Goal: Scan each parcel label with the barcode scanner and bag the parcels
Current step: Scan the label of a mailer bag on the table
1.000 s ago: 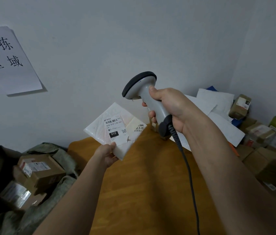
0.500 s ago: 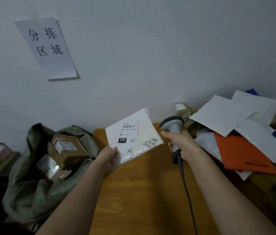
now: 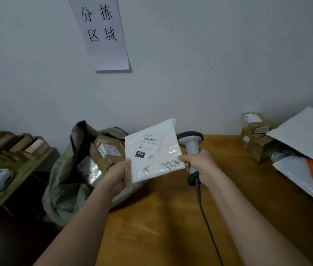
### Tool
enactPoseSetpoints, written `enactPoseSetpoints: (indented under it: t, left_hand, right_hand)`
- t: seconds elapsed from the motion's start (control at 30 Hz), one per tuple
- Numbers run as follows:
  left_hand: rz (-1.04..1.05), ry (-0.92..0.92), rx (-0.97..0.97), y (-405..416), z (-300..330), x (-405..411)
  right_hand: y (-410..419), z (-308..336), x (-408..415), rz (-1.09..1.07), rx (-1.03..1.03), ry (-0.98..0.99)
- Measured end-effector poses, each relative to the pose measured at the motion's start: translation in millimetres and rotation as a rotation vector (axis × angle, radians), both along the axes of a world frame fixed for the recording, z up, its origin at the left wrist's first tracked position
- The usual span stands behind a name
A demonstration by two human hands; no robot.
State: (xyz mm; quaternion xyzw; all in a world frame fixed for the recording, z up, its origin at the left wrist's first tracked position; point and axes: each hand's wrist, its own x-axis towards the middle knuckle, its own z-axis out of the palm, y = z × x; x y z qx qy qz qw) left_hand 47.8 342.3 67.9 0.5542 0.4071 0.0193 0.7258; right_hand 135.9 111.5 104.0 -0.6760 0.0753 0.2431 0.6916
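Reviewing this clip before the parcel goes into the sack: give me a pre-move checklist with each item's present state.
1. White parcel held by left hand: ok, gripped at its lower left corner.
2. Label faces up and is readable: ok.
3. Scan confirmed: cannot tell, no beam or indicator visible.
4. Barcode scanner secured: ok, right hand grips its handle, clear of the sack.
5. Green sack mouth open: ok, boxes visible inside.
6. Path from parcel to sack: ok, sack lies just left of the table.
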Motion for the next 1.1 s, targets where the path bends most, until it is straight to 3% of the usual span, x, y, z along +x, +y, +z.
enactPoseSetpoints:
  t: [0.13, 0.2, 0.43, 0.8, 1.1]
  left_hand:
    - [0.274, 0.190, 0.474, 66.1, -12.7, 10.3]
    - [0.309, 0.279, 0.570, 102.2, -20.0, 10.5]
    - [0.229, 0.573, 0.533, 206.5, -59.0, 3.7]
    - [0.398, 0.329, 0.915, 264.1, -36.0, -37.8]
    - [0.156, 0.434, 0.757, 220.9, -23.8, -17.3]
  right_hand:
    - [55.4, -4.7, 10.2, -0.069, 0.015, -0.017]
    - [86.2, -8.0, 14.6, -0.075, 0.019, -0.010]
    - [181.1, -38.5, 20.1, -0.006, 0.008, 0.032]
    - [327.2, -80.4, 5.0, 0.070, 0.002, 0.046]
    - [271.1, -58.6, 12.3, -0.006, -0.019, 0.003]
